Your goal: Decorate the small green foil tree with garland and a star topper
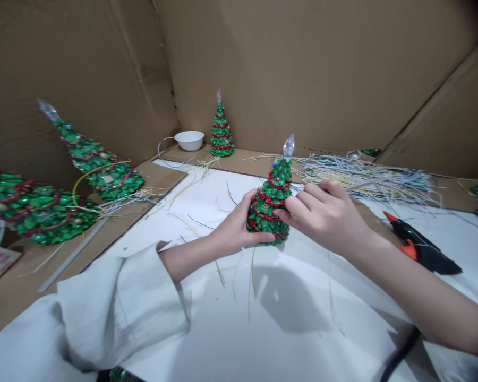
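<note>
A small green Christmas tree ornament (276, 183) with red garland and a clear pointed crystal tip stands slightly tilted above the white work surface (239, 329). My left hand (241, 225) is wrapped round its lower left side, thumb across the front near the base. On the tree's right side, my right hand (324, 212) is closed, its thumb and forefinger pinched against the garland. Whatever lies between those fingertips is too small or hidden to make out. Loose yellow and white wire strands hang or lie just below the tree.
More decorated trees stand at the back (222, 132) and left (103, 164). A white bowl (190, 140) sits by the cardboard wall (302, 69). A wire bundle (366, 178) lies at back right, near a black glue gun (422, 246) with an orange nozzle and trigger.
</note>
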`<state>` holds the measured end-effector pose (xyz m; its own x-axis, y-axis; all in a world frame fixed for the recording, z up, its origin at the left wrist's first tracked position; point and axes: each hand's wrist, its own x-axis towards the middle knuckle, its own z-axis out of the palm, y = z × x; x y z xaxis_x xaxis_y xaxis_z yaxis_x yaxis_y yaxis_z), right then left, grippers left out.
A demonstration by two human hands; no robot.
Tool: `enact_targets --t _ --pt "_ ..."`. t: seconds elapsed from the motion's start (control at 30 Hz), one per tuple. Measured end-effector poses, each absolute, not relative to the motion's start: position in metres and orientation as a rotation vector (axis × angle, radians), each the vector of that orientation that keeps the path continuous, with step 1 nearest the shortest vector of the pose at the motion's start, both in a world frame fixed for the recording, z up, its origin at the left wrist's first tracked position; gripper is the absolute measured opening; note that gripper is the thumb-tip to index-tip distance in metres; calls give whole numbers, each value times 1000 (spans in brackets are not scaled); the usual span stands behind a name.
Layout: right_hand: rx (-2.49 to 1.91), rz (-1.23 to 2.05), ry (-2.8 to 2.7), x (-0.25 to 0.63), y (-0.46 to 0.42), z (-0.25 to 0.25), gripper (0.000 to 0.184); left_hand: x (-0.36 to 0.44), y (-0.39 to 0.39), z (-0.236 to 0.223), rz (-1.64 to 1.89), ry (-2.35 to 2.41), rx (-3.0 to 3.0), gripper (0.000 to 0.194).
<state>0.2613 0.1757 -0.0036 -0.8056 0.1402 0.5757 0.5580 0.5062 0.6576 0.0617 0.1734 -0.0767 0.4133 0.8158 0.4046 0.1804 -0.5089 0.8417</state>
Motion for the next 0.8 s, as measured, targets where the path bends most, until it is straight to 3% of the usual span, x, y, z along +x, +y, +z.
enact_targets --t 0.8 --pt "-696 -925 -2249 259 183 -15 29 60 175 -78 1059 888 1929 90"
